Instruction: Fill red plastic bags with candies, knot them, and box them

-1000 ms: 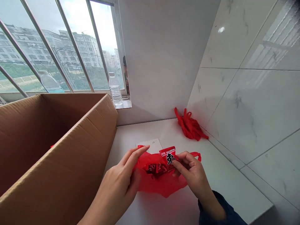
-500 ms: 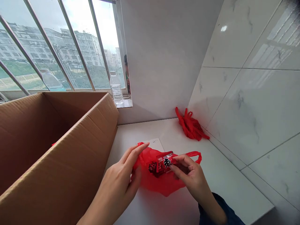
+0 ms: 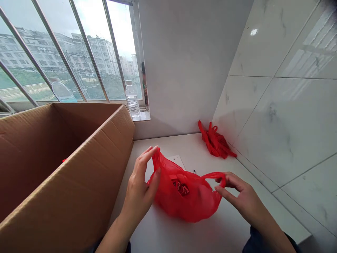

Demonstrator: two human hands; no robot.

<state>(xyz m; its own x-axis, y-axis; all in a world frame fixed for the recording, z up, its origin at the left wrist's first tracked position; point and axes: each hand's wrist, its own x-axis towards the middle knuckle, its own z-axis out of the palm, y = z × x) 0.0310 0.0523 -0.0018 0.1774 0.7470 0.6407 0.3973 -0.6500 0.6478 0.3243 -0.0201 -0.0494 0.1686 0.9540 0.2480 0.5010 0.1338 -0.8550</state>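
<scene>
A thin red plastic bag is pulled open on the white tabletop, with red snack packets partly visible inside its mouth. My left hand holds the bag's left side up, its fingers hooked at the raised handle and the thumb spread lower down along the plastic. On the other side, my right hand grips the right handle loop between thumb and fingers. How many packets lie in the bag is hidden by the folds.
A large open cardboard box fills the left side. Crumpled red bags lie in the back corner. Behind the held bag are a white paper and a pen tip. A clear bottle stands on the windowsill.
The packet that my right hand held is now out of its fingers, and red packets show inside the bag. My right hand has moved right to the handle. My left hand has lifted the left handle.
</scene>
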